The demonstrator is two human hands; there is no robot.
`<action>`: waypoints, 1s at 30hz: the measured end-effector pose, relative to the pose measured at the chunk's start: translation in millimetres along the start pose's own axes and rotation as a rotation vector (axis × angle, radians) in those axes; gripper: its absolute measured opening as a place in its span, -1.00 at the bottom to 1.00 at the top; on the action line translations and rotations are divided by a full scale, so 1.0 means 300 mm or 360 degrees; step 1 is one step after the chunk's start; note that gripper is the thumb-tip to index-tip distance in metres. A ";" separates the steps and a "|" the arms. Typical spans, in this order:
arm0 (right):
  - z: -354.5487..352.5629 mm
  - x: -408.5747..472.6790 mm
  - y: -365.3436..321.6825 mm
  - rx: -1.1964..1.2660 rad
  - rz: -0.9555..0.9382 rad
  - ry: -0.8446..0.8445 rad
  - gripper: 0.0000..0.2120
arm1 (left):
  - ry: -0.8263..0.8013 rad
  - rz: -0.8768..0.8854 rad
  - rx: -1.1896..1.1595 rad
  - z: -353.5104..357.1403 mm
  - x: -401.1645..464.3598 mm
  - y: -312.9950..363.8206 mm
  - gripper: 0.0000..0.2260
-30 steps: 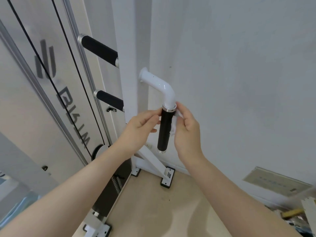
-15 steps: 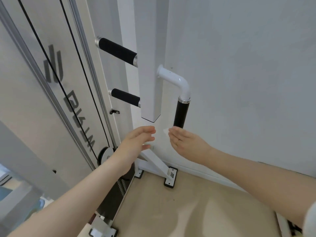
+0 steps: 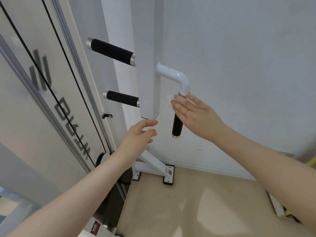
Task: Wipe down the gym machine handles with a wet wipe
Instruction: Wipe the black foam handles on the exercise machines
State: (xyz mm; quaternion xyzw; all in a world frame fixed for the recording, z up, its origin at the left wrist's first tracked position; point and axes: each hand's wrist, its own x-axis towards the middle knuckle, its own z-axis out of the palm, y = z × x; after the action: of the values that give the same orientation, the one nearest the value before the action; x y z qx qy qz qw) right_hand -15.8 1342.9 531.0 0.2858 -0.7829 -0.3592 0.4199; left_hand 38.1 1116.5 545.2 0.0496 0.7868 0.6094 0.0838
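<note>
- Against the white upright post (image 3: 148, 65) of the gym machine, a white bent tube (image 3: 177, 77) sticks out to the right and turns downward into a black vertical handle (image 3: 177, 126) with a silver collar at its top and a silver cap at its bottom.
- The right hand (image 3: 195, 112) lies flat over the upper part of that vertical handle, fingers straight and together, covering the grip just below the collar; it wears a ring (image 3: 186, 112) on one finger.
- A sliver of white at the right hand's fingertips may be the wet wipe, but against the white post I cannot tell for sure where the wipe is.
- The left hand (image 3: 140, 135) hangs in the air just left of the handle's lower end, below the post's bottom edge, fingers loosely extended and holding nothing, not touching the handle.
- On the post's left side two more black handles stick out sideways: an upper handle (image 3: 111, 51) and a lower handle (image 3: 122, 98), each with silver ends.
- Further left stand thin black cables (image 3: 56, 77) and a pale panel with grey lettering (image 3: 68, 117).
- Below, the machine's white foot brackets (image 3: 168, 173) rest on a beige floor (image 3: 196, 211) beside the white wall (image 3: 239, 57).
</note>
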 end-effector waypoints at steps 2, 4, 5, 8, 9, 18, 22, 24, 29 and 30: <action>-0.001 -0.014 -0.062 -0.0021 -0.0088 -0.0094 -0.64 | 0.0036 0.0051 0.0063 0.013 0.004 0.001 -0.71; 0.010 -0.066 -0.150 0.0122 -0.0386 -0.0314 -0.68 | 0.0020 0.0148 0.0116 0.023 0.006 0.004 -0.70; 0.015 -0.088 -0.169 0.0281 -0.0526 -0.0328 -0.75 | 0.0007 0.0200 0.0148 0.026 0.010 0.007 -0.70; -0.004 -0.113 -0.116 0.0739 -0.0459 -0.0162 -0.82 | -0.0026 0.0303 0.0261 0.031 0.033 0.031 -0.69; -0.012 -0.110 -0.088 0.0847 -0.0341 -0.0155 -0.78 | -0.0021 0.0327 0.0282 0.035 0.044 0.040 -0.67; -0.058 0.040 0.008 0.3478 0.2346 -0.0232 -0.74 | 0.0184 0.0610 0.0457 0.124 0.127 0.107 -0.71; -0.091 0.021 -0.060 0.3789 0.1635 -0.0131 -0.51 | 0.0271 0.0684 0.0497 0.128 0.148 0.104 -0.76; -0.059 -0.037 -0.111 0.3627 0.1398 -0.0567 -0.40 | 0.0255 0.0687 0.0456 0.123 0.149 0.099 -0.76; -0.066 0.011 -0.069 0.3764 0.1501 -0.0369 -0.41 | 0.0275 0.0631 0.0465 0.121 0.148 0.097 -0.73; -0.073 0.039 -0.039 0.3831 0.1527 -0.0191 -0.44 | 0.0280 0.0613 0.0461 0.122 0.149 0.099 -0.72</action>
State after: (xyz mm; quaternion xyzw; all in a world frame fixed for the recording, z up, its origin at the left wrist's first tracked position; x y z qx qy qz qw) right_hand -0.9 1320.3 535.3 0.1577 -0.6531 0.7390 -0.0488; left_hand 0.6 1166.8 561.9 0.1567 0.8463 0.4970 -0.1105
